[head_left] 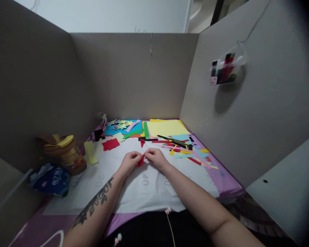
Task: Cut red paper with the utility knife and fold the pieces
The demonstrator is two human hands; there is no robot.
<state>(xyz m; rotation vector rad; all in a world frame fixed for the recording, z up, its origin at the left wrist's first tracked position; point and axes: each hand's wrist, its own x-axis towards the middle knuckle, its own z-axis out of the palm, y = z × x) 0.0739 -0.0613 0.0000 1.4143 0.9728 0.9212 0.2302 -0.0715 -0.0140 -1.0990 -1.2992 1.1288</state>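
Between my two hands is a small piece of red paper (141,161), partly covered by the fingers. My left hand (130,162) pinches its left side. On the other side, the fingertips of my right hand (156,158) are closed on its upper right edge. Both hands are just above a white sheet (134,199) printed with numbers. A small red paper scrap (142,142) lies beyond the fingers. To the left rests a larger red paper piece (111,144), with a pale yellow strip (91,153) beside it.
Cut paper stars (123,124) lie on blue paper at the back left. Yellow sheets (167,128) are stacked at the back right, near a black and yellow cutter knife (180,142) and paper strips (195,159). A brown jar (69,156) and blue packet (51,180) stand left. Grey panels (134,75) enclose the table.
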